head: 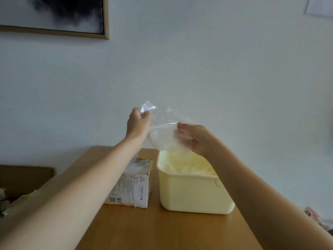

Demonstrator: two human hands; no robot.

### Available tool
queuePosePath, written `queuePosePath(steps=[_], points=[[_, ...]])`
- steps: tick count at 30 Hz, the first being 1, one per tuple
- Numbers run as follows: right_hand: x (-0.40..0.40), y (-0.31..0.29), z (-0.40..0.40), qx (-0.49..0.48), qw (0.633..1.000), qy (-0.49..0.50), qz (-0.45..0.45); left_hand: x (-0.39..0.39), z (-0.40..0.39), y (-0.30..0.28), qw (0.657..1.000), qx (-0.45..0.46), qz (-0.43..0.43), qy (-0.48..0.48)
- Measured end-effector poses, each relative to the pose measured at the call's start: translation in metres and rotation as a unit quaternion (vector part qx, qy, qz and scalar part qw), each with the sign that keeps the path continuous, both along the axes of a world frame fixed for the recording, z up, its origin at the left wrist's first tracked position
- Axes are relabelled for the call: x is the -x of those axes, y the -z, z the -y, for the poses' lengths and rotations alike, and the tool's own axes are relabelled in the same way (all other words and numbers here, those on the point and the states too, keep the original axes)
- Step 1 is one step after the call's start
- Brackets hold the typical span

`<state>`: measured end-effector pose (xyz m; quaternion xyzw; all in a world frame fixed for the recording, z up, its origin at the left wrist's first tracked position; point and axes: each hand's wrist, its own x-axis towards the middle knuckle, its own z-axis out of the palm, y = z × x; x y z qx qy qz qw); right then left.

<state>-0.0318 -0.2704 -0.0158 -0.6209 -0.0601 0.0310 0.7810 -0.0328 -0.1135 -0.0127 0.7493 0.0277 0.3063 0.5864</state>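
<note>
Upper left: a framed dark picture (pixel 54 15) on the pale wall. Below it, beside the table's left edge, stands a dark wooden piece of furniture (pixel 25 177).

Centre left: the left hand (pixel 137 123) is raised off the wooden table (pixel 162 230), its fingers curled to pinch the upper corner of a clear plastic film (pixel 162 134). Beneath its forearm stands an opened white glove box (pixel 131 186), with thin plastic showing at its torn top. The forearm hides the box's left end.

Centre: the film hangs between the two hands, above the rear of a pale yellow tub (pixel 194 193).

Centre right: the right hand (pixel 196 139) grips the film's right side, with its fingers showing through the plastic. The tub stands just beside the box, apart from it, and holds pale crumpled material that cannot be identified.

Far right: a paper sheet (pixel 319 6) on the wall and a blurred pink object (pixel 311 213) below.
</note>
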Motion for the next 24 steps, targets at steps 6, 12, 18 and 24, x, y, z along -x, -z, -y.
queuePosePath(steps=[6, 12, 18, 24], points=[[-0.01, 0.013, 0.008, 0.422, 0.849, 0.268, 0.168, 0.0, 0.014, 0.025, 0.977, -0.182, -0.075, -0.084], [-0.022, 0.037, 0.054, 0.517, 0.821, 0.228, 0.083, -0.004, -0.004, 0.022, 0.943, -0.252, -0.131, -0.171], [-0.028, 0.049, 0.072, 0.58, 0.796, 0.16, 0.063, -0.01, 0.051, 0.018, 0.913, -0.394, 0.009, 0.108], [-0.031, 0.061, 0.089, 0.706, 0.701, 0.093, 0.028, -0.023, 0.08, 0.049, 0.692, -0.581, -0.296, 0.31]])
